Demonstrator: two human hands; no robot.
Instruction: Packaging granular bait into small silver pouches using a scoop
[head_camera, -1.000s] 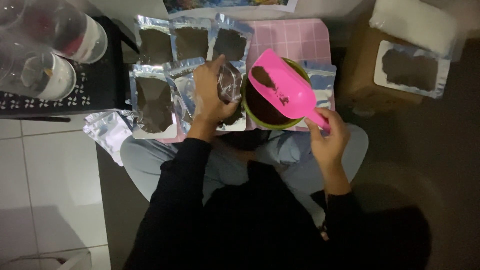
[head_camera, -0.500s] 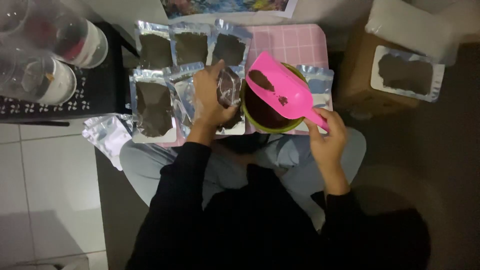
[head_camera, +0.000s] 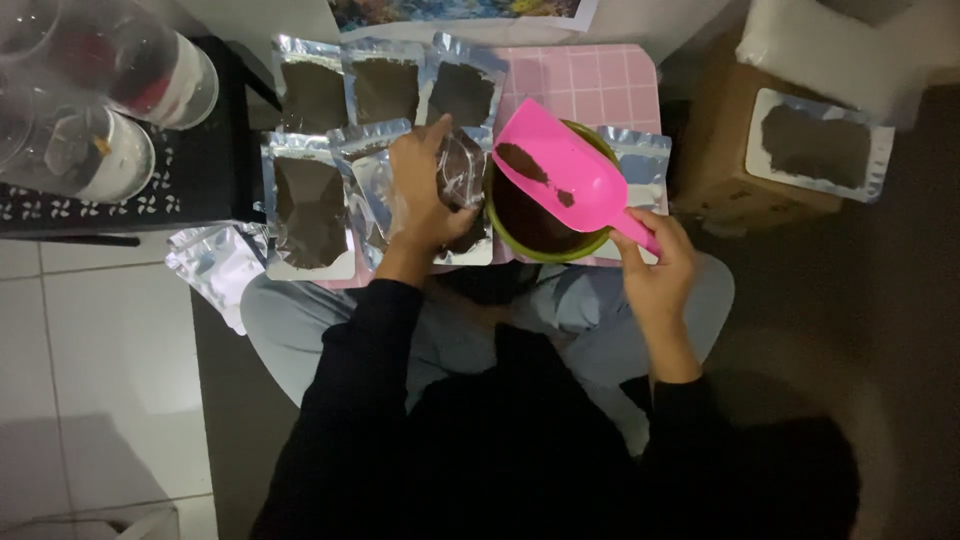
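Head camera is looking straight down at a person sitting on the floor with a pink tray (head_camera: 600, 75) lying across the lap. Right hand (head_camera: 655, 262) is gripping the handle of a bright pink scoop (head_camera: 565, 170), fingers curled tight around it. The scoop is tilting over a green bowl (head_camera: 600, 243), its wide blade pointing up and left, with small dark clumps of powder clinging to the inside. The bowl is holding a dark brown powder and is sitting near the middle of the tray.

Left hand (head_camera: 425, 190) is resting on a clear pouch (head_camera: 462, 170) just left of the bowl, fingers spread and wrapping its top; the pouch is partly filled with the same dark powder, and its mouth is touching or almost touching the scoop's blade.

Filled silver-edged pouches are lying flat around the hand: 3 in a row along the tray's far edge (head_camera: 390, 90), and 2 more to the left (head_camera: 308, 205). Another silver pouch (head_camera: 635, 160) is peeking out behind the bowl on the right. Empty pouches (head_camera: 215, 262) are spilling off the tray's left edge onto the floor.

A cardboard box (head_camera: 720, 160) is standing right of the tray with 1 filled pouch (head_camera: 815, 145) on top. Clear plastic jars (head_camera: 120, 90) are crowding the upper left on a black patterned surface. White floor tiles (head_camera: 100, 380) are lying open at lower left.
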